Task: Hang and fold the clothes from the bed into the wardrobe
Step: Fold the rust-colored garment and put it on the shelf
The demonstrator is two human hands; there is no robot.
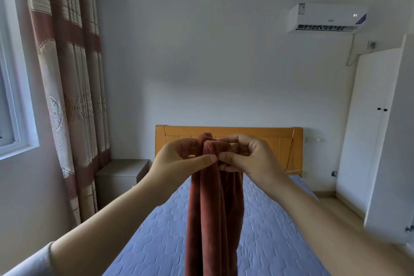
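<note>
A rust-brown garment [212, 213] hangs in long folds in front of me, above the bed [268, 231] with its blue quilted cover. My left hand [179, 159] pinches the bunched top edge of the garment from the left. My right hand [248, 157] pinches the same top edge from the right, so both thumbs nearly meet at the middle. The garment's lower end runs out of view at the bottom. A white wardrobe [369, 132] with shut doors stands at the right wall.
The wooden headboard [282, 139] stands against the far wall. To the bed's left is a grey bedside cabinet [118, 177], with a patterned curtain [74, 87] and a window behind it. An air conditioner [327, 18] hangs high on the right.
</note>
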